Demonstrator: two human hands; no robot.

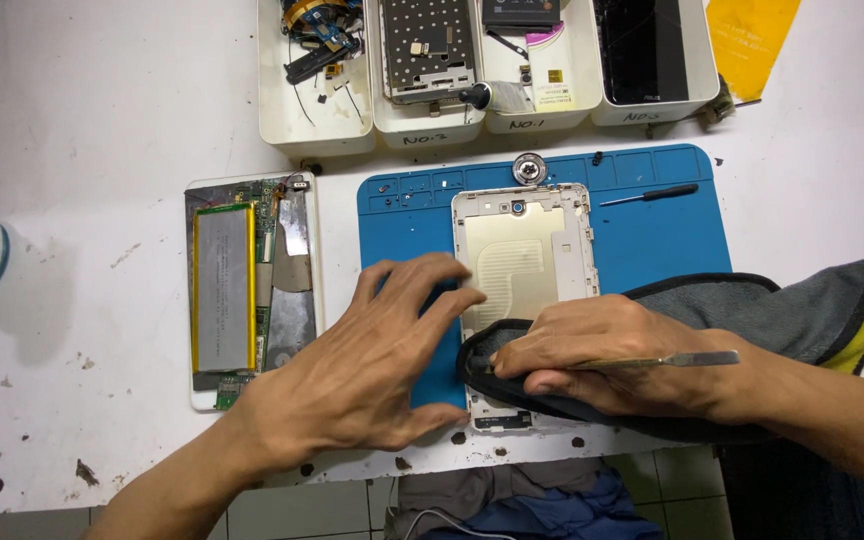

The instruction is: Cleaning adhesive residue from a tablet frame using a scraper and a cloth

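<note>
— While the left hand [377,365] lies flat with fingers spread, what is under it?

— The blue mat [652,235], and its fingertips touch the left edge of the gold cover [517,255]. It grips nothing; it only presses down.

— And the right hand [592,355]?

— It is closed around a thin metal spudger [687,358], whose flat end sticks out toward 3 o'clock past the wrist. The working tip points toward 9 o'clock, at the cover's lower edge, but a dark cloth [812,310] bunched around the fingers hides it, so I cannot tell whether it touches.

— How does the cover lie?

— Its long axis runs 12 to 6 o'clock, lens hole at the 12 end. The spudger crosses that axis almost squarely. The right hand sits on the cover's lower part, so it is nearer; the left is just beside it at 9 o'clock.

— Anything else on the bench?

— At 9 o'clock of the mat, an opened tablet [252,290] with its battery [222,290] showing. On the mat at about 2 o'clock, a small screwdriver [652,194]. Farthest, at 12 o'clock, a row of white trays [432,125] holding parts.
</note>
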